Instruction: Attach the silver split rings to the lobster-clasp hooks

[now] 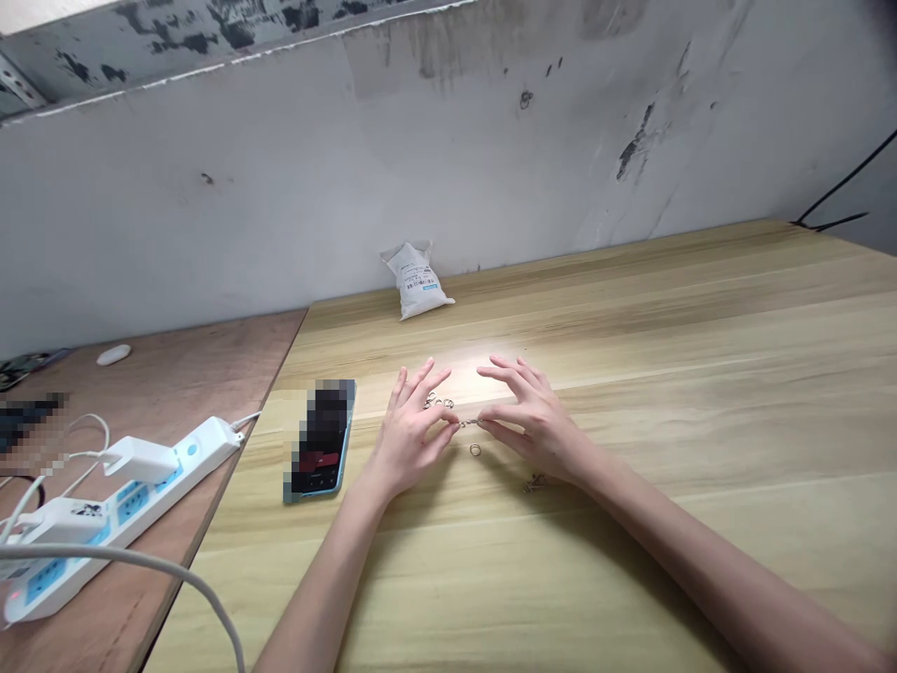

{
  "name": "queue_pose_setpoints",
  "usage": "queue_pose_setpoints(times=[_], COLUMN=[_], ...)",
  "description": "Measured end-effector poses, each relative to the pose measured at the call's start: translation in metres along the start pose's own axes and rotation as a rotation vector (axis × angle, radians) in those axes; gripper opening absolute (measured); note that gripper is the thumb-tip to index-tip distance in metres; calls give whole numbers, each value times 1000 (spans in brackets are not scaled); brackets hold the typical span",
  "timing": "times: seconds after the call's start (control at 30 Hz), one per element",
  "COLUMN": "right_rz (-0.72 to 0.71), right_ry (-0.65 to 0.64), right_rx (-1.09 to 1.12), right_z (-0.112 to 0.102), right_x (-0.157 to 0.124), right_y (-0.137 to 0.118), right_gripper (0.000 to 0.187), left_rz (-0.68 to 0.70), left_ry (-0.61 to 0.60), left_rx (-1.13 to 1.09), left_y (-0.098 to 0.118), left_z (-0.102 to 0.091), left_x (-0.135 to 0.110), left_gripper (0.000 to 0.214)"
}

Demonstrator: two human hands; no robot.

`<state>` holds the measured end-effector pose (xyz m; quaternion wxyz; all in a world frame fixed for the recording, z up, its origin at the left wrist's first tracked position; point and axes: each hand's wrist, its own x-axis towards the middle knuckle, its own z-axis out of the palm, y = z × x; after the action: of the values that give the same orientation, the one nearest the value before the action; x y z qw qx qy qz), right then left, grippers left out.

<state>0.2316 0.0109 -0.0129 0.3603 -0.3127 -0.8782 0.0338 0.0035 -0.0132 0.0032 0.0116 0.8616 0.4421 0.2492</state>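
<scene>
My left hand (413, 430) and my right hand (529, 416) meet over a light wooden table (631, 374). Thumb and forefinger of each hand pinch the same small metal ring piece (468, 423) between them, while the other fingers fan out. A short chain of small metal rings (438, 402) lies just behind my left fingers. One loose ring (475, 451) rests on the table below the pinch. Another small cluster of rings (534, 484) lies under my right wrist.
A phone in a blue case (320, 439) lies left of my left hand. A small white packet (417, 280) leans by the wall. On the darker table to the left sit a white power strip (119, 505) with plugs and a white cable (175, 579).
</scene>
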Motion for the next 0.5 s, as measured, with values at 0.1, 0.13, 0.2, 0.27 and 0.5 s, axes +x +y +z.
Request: queue_pose_setpoints(times=[0.1, 0.13, 0.2, 0.27, 0.5], right_rz=[1, 1, 1, 0, 5], right_ry=[0, 0, -3, -8, -15], right_rx=[3, 4, 6, 8, 8], right_z=[0, 0, 0, 0, 1], right_x=[1, 1, 1, 1, 0], right_y=[0, 0, 0, 0, 1], right_gripper=[19, 18, 18, 18, 17], left_rz=[4, 5, 2, 1, 7], left_ry=[0, 1, 2, 4, -5], left_rx=[2, 2, 4, 8, 16], left_y=[0, 0, 0, 0, 1], left_z=[0, 0, 0, 0, 0], left_x=[0, 0, 1, 1, 1], left_gripper=[13, 13, 13, 13, 14])
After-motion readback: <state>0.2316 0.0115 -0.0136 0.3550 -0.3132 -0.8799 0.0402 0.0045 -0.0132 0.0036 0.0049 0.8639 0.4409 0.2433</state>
